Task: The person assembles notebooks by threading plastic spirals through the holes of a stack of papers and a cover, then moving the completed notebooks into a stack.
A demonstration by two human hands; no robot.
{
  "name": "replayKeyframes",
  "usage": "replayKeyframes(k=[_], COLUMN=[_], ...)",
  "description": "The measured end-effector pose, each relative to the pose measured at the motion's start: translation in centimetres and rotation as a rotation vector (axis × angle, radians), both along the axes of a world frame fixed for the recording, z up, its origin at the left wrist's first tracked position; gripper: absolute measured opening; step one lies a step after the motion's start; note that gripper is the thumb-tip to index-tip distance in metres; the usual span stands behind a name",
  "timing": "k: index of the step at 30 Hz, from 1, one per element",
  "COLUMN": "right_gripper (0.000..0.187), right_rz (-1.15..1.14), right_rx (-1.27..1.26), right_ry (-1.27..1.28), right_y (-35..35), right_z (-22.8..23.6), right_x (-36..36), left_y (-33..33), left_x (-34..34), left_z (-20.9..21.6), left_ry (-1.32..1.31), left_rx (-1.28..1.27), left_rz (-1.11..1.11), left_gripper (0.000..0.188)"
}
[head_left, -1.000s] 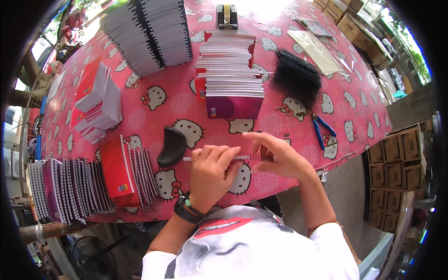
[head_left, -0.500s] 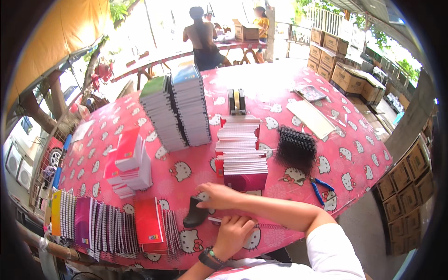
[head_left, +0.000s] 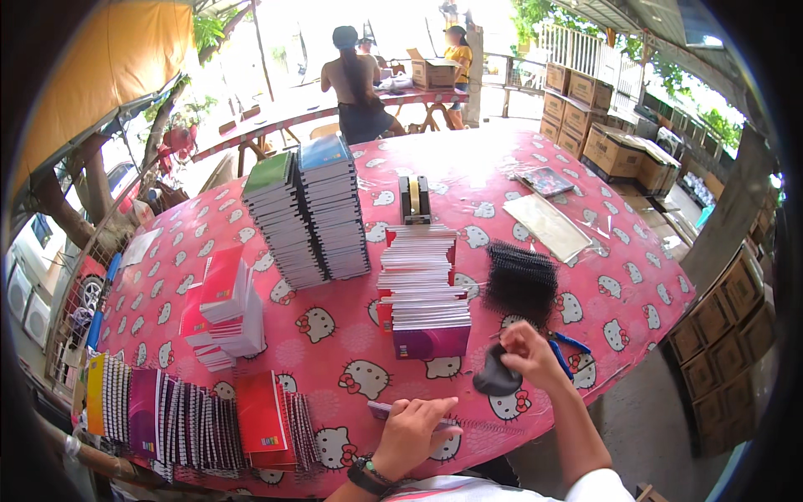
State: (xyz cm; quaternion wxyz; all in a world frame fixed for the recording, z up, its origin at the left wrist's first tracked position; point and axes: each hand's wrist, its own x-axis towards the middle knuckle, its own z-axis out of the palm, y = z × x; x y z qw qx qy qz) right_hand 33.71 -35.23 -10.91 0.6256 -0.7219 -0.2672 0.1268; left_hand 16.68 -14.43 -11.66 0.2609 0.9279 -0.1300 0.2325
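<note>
My left hand is closed over a thin purple notebook near the table's front edge, hiding most of it. A dark spiral coil sticks out to the right of that hand. My right hand pinches a dark grey, rounded, bent thing whose kind I cannot make out. Just beyond my right hand lie blue-handled pliers. A pile of black spiral coils is farther back. In front of both hands stands a row of unbound notebooks with a purple cover at the near end.
Bound notebooks line the front left. Behind them sit red-covered booklets and two tall notebook stacks. A tape dispenser and a cream sheet lie farther back. Cartons stand beyond; people are at another table.
My right hand has moved from left of my left hand over to the right, carrying the dark grey thing. My left hand stays on the notebook; the view has shifted slightly.
</note>
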Motion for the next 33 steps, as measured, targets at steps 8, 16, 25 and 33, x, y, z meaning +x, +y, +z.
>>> replayKeyframes(k=[8,16,25,33], right_gripper=[0.026,0.062,0.054,0.037], right_rz=[-0.210,0.218,0.725,0.564], right_rx=[-0.224,-0.669,0.159,-0.145], right_ry=[-0.220,-0.510,0.162,-0.062], right_y=[-2.3,-3.0,0.7,1.9], right_z=[-4.1,-2.4,-2.2,-0.6], right_x=[-2.7,-3.3,-5.2,-5.3], left_y=[0.5,0.7,2.5,2.2], left_x=[0.2,0.1,-1.0,-0.9], left_z=[-0.2,1.0,-0.8,-0.8], left_ry=[0.029,0.009,0.060,0.080], left_rx=[-0.002,0.117,0.126,-0.056], left_rz=[-0.005,0.086,0.063,0.082], left_gripper=[0.024,0.024,0.021,0.047])
